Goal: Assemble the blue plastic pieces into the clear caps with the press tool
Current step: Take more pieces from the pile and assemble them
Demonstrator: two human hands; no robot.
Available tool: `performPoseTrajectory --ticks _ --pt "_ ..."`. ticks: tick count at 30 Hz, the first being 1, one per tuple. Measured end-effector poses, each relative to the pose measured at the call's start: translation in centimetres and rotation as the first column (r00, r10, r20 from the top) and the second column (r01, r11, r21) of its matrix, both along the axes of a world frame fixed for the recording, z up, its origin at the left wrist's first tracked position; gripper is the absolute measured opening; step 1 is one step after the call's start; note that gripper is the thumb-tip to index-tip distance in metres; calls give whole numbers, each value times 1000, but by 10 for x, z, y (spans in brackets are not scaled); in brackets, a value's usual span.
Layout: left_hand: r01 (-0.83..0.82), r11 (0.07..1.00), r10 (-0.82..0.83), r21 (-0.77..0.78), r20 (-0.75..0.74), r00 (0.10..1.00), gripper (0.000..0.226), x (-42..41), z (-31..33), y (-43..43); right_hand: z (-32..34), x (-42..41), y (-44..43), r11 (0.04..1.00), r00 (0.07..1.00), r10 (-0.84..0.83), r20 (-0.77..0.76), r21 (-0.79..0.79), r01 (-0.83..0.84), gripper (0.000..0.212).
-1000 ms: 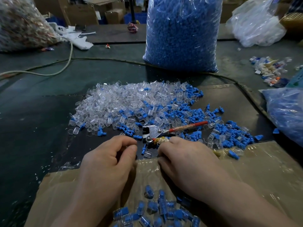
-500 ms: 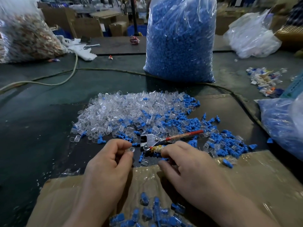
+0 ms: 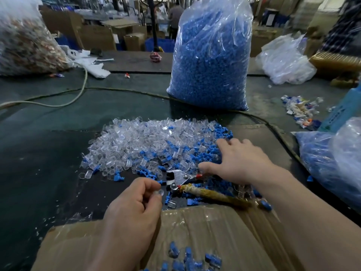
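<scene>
A heap of clear caps [image 3: 140,141] mixed with blue plastic pieces [image 3: 213,149] lies on the dark table. My left hand [image 3: 134,208] pinches one clear cap [image 3: 159,192] between thumb and fingers, just left of the press tool [image 3: 179,178]. The tool is a metal plier-like press with a red handle and a rope-wrapped handle [image 3: 213,195]. My right hand [image 3: 238,161] reaches out with spread fingers resting on the blue pieces at the heap's right side, above the tool's handles.
A cardboard box [image 3: 205,227] at the front edge holds several assembled blue-and-clear parts [image 3: 191,259]. A tall bag of blue pieces [image 3: 211,55] stands behind the heap. Another blue bag [image 3: 332,161] sits right; a cable [image 3: 82,89] crosses the table.
My right hand left the spot by the tool and reached forward right onto the blue pieces. My left hand keeps the clear cap pinched. The view tilted upward.
</scene>
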State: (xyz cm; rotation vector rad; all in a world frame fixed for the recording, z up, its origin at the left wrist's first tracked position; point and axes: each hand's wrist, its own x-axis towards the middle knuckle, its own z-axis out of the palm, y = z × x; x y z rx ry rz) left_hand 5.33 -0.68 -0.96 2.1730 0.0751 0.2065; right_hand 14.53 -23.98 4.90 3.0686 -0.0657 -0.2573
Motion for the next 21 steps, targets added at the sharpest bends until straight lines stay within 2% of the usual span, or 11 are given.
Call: performPoseTrajectory --ticks 5,7,9,12,16,21 --pt "20 1000 -20 22 2 1000 22 1 1 -1 -19 20 30 999 1000 20 5 28 -20 108" --pt "25 1000 -25 17 4 1000 25 0 2 -1 -24 25 35 1000 997 20 70 20 -21 95" --pt "20 1000 -21 21 12 1000 24 0 2 -1 -29 28 35 998 991 43 126 31 -47 74" --pt "12 999 -12 32 17 1000 21 0 3 -2 -31 29 32 989 982 78 170 113 -98 49" --pt "27 1000 -27 13 25 999 20 -2 9 -3 -30 25 28 951 946 128 298 235 -203 32" --pt "33 999 -33 7 33 999 13 -1 8 -2 -14 10 28 893 860 189 474 280 -351 17"
